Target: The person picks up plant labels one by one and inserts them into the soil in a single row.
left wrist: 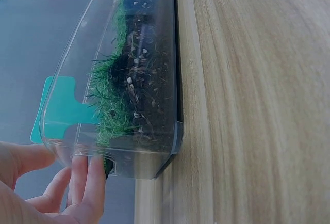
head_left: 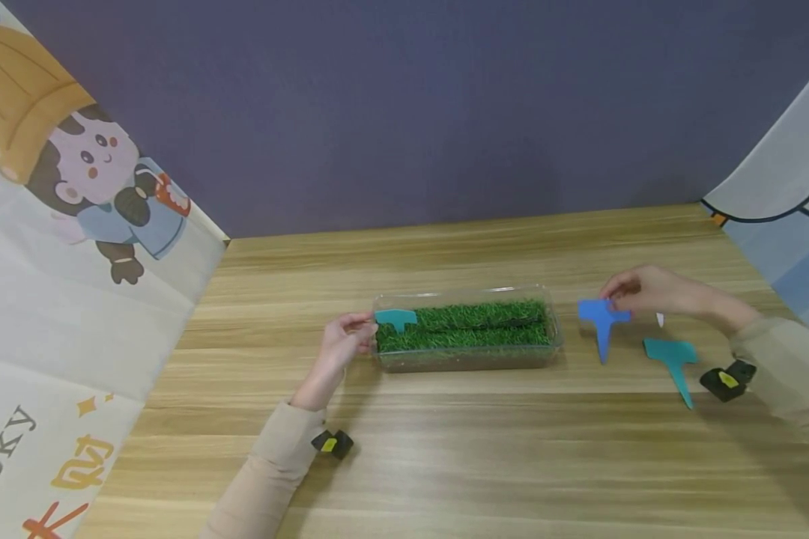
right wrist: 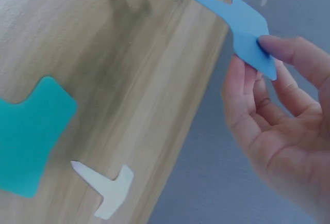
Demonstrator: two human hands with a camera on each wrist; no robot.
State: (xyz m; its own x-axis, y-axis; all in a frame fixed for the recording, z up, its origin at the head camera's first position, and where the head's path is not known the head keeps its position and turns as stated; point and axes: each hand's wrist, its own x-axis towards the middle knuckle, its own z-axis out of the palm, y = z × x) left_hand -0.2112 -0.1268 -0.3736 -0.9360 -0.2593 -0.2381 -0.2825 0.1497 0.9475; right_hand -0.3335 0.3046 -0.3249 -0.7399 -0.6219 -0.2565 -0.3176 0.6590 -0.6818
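Note:
A clear plastic box (head_left: 468,359) holds soil topped with green grass (head_left: 472,314). My left hand (head_left: 340,344) grips its left end, thumb and fingertips against the end wall in the left wrist view. In that end stands a teal T-shaped plant label (left wrist: 62,110), stem down in the grass. Right of the box, my right hand (head_left: 650,290) pinches the head of a blue T-shaped plant label (head_left: 603,322) between thumb and fingers. The blue label's stem points down toward the table in the head view. Its tip is cut off in the right wrist view.
Another teal plant label (head_left: 674,363) lies on the wooden table (head_left: 485,449) below my right hand. A small white plant label (right wrist: 108,190) lies near it, mostly hidden behind the right arm in the head view. A dark wall (head_left: 445,112) rises behind the table.

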